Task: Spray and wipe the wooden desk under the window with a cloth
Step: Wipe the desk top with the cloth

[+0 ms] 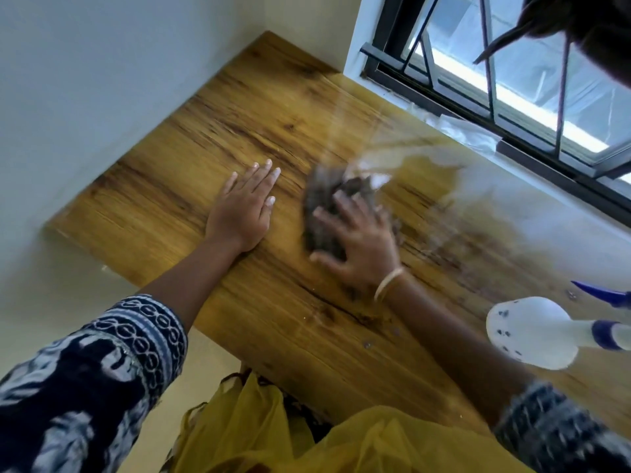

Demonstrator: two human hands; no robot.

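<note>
Right hand (358, 244) presses cloth (324, 206) flat-fingered on desk (211, 138) — left hand (242, 206) flat, holding nothing.

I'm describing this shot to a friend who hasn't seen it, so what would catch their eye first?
First, the right hand pressing a dark cloth on the middle of the wooden desk, blurred. Beside it, the left hand lies flat on the wood, fingers straight. A white spray bottle with blue trim lies at the desk's right edge, under the barred window.
</note>
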